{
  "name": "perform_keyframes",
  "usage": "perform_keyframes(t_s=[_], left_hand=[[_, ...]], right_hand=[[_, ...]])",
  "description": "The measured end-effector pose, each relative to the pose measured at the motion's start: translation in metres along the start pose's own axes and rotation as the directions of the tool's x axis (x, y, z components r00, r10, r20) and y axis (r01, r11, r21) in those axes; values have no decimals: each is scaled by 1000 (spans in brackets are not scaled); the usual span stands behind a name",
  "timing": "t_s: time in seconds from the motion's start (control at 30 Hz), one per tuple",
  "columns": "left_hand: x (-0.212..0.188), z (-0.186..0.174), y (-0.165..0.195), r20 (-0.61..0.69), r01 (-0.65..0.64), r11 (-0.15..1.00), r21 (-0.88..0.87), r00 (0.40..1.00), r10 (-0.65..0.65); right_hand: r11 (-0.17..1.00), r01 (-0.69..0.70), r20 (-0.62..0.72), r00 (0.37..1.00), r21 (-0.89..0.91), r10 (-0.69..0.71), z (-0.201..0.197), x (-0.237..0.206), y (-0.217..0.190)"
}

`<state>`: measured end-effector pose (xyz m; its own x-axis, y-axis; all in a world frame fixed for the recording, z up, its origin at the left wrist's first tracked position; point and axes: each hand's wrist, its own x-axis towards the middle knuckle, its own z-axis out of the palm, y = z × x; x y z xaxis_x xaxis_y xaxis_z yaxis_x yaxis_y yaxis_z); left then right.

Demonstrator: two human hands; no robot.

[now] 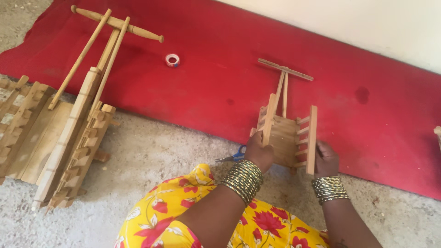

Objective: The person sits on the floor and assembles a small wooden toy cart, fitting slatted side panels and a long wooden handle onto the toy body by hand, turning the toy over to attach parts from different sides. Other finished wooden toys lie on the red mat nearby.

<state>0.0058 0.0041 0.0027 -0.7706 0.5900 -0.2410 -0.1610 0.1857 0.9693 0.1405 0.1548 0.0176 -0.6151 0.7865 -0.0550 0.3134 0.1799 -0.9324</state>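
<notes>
A small wooden cart model with slatted sides and a long yoke pole rests on the red cloth. My left hand grips the near end of its left side rail. My right hand grips the near end of its right side rail. Both wrists wear stacks of bangles. Blue-handled scissors lie just left of my left hand, partly hidden by it.
A larger wooden cart frame with long poles lies at the left, half on the rough concrete floor. A roll of tape sits on the cloth. A pale wall runs along the far edge. My yellow floral garment fills the bottom.
</notes>
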Motion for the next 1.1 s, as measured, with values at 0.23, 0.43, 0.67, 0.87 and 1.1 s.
perform_keyframes(t_s=[0.23,0.43,0.67,0.87,1.1], left_hand=[[-1,-3,5,4,38,999,-16,999,-38],[-2,-2,4,-5,-3,1000,16,1000,3],[-1,1,4,25,10,1000,3,1000,-11],[-2,1,5,6,-27,999,34,1000,27],[1,-4,1,55,7,1000,6,998,-7]], right_hand=[[680,-371,58,898,632,436,9,7,2],[942,-86,-68,991,324,113,-4,5,-4],[990,-139,2,990,-16,139,-8,17,3],[947,244,-113,956,-210,-271,-24,13,-28],[350,273,245,962,-896,-122,61,-9,-28]])
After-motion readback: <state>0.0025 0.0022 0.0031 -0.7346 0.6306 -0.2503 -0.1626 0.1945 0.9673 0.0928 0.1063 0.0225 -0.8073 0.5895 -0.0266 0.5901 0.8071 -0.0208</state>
